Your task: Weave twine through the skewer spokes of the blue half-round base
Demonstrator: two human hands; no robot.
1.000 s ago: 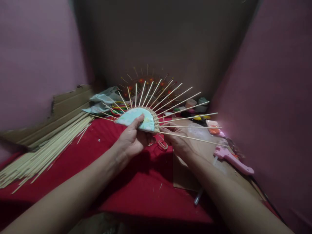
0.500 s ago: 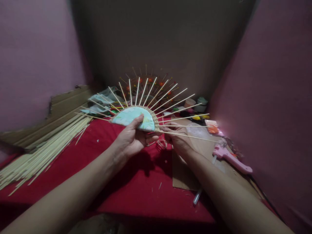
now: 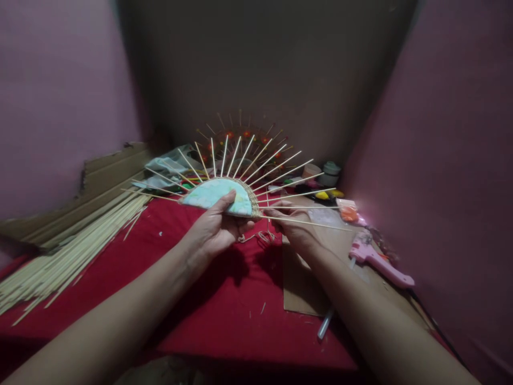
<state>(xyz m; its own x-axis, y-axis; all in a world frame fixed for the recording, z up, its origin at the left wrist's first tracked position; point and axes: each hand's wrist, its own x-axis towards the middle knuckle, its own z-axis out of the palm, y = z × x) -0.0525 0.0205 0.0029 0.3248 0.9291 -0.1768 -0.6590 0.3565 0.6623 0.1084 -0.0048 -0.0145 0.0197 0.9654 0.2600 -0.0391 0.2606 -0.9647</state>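
Two bare forearms reach forward over a red cloth (image 3: 224, 299). The left hand (image 3: 214, 232) grips a pale blue half-disc (image 3: 218, 195), thumb on top, holding it above the cloth. Thin sticks (image 3: 280, 176) fan out from the disc's twine-wrapped curved edge. The right hand (image 3: 292, 227) is closed on the lowest stick at that edge, possibly pinching twine (image 3: 256, 236) too; the view is dim. Right of the hands lie cardboard (image 3: 300, 289) and a pink glue gun (image 3: 379, 262). To the left lies a pile of loose sticks (image 3: 72, 251). Farther back, another fan (image 3: 240, 133) with red dots stands by the wall.
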